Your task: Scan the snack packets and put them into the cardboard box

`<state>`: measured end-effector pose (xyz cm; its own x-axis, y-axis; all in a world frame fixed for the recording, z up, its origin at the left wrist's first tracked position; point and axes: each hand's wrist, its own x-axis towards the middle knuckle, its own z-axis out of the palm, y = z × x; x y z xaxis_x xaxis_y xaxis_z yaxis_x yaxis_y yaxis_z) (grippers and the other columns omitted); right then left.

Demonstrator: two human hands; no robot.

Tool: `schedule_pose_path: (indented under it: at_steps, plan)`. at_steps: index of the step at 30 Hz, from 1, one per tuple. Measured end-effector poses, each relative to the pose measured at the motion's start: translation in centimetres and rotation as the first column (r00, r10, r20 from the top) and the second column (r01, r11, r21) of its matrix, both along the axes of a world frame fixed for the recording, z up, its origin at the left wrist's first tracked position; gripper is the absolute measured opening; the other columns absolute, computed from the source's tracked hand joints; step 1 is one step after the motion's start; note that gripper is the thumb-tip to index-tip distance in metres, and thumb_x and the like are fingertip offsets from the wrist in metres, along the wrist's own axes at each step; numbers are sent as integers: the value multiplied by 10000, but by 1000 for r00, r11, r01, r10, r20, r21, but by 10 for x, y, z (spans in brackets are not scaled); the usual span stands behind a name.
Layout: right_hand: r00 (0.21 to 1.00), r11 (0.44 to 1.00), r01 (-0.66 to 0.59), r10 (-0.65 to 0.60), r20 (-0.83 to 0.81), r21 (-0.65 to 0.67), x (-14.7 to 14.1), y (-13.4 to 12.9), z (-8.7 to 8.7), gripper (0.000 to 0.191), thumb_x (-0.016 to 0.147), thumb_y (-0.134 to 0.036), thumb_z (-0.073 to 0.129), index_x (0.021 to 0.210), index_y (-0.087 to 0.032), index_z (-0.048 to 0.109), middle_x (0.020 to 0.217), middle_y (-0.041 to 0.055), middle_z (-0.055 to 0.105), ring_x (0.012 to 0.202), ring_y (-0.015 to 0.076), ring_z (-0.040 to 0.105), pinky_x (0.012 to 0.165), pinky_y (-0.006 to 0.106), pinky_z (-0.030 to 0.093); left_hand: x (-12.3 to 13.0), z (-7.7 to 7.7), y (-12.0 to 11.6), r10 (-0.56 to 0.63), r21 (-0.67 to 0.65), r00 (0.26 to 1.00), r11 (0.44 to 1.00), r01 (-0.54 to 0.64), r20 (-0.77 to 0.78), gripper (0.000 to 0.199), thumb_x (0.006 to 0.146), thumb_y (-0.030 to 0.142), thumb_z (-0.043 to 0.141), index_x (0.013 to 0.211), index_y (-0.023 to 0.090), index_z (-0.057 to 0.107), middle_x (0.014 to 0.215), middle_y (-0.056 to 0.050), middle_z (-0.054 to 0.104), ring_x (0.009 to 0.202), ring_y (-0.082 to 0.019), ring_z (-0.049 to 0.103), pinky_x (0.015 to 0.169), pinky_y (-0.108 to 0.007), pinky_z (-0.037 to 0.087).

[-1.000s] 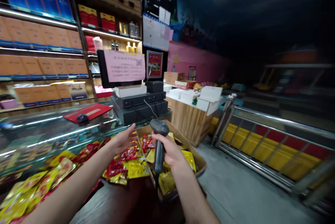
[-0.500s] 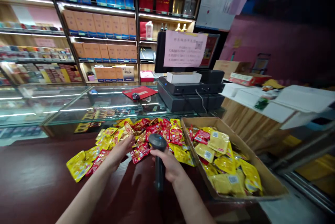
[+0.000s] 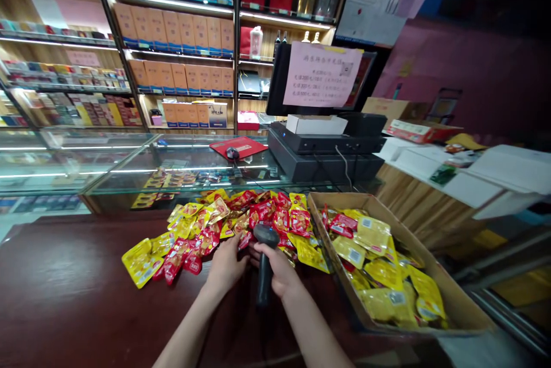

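My right hand (image 3: 279, 271) grips a dark barcode scanner (image 3: 264, 276) upright, its head pointing away from me. Close beside it, my left hand (image 3: 227, 264) has its fingers and thumb curled at a red snack packet (image 3: 245, 239), which the hand partly hides. In front of both hands spreads a pile of small red and yellow snack packets (image 3: 215, 210). A yellow packet (image 3: 141, 262) and several red ones (image 3: 174, 262) lie at its left end. To the right, a cardboard box (image 3: 340, 282) holds many yellow packets and a few red ones.
Beyond the brown counter (image 3: 77, 276) is a glass display case (image 3: 124, 175) with a mouse (image 3: 232, 153) on a red mat (image 3: 252, 147). A monitor (image 3: 279, 84) with a pink notice stands above a black cash drawer (image 3: 318, 164). White boxes (image 3: 473, 184) sit at right.
My left hand has moved right, from over the packets to beside the scanner, uncovering red packets at left. My right hand still holds the scanner. The view has shifted slightly.
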<state>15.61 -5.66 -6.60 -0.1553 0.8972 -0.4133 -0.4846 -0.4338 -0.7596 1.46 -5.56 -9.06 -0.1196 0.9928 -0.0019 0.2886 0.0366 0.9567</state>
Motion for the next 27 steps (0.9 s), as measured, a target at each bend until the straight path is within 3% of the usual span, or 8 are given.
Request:
schedule_pose_path:
  at_steps: [4,8,12,15,20,27]
  plan:
    - [999,998,-38,39,-27,54,3,-5,10,278,580,-224,732,826,-139,635,881,75,688,857,181,649,729,267,504,-6,6,1,-58,-20,994,998,60,89,332,640,150,676,970,188,657,988,-97,685,956,-248,616,888,-326,420]
    - [997,993,-75,71,41,90,5,-11,26,306,576,-261,753,832,-148,626,942,76,677,928,206,643,719,281,522,-15,18,6,-60,-103,972,991,85,229,276,645,269,725,889,160,654,860,-69,709,805,-213,651,734,-285,490]
    - [985,983,-118,98,145,143,6,-15,37,376,574,-359,762,826,-156,571,783,37,648,744,210,667,539,287,531,-27,28,17,-92,-186,848,958,218,521,310,618,283,769,860,139,639,856,-72,706,736,-180,662,683,-265,517]
    - [966,972,-156,112,234,178,8,-19,37,392,609,-425,726,824,-157,537,685,0,604,546,163,629,429,266,498,-34,32,28,-42,-235,743,935,264,667,263,631,205,763,841,145,615,823,-64,703,683,-149,663,663,-251,533]
    - [937,955,-200,121,328,219,9,-26,37,365,624,-436,700,755,-152,513,608,-27,551,412,106,536,338,217,424,-35,31,42,3,-300,744,916,266,668,233,668,196,739,844,151,594,757,-48,697,583,-119,644,524,-200,514]
    - [915,950,-262,189,357,170,12,-30,61,301,659,-420,653,675,-153,514,482,-40,515,361,90,487,340,207,400,-27,30,40,-66,-299,762,895,331,645,341,612,242,788,879,174,587,823,-27,691,620,-118,644,575,-236,538]
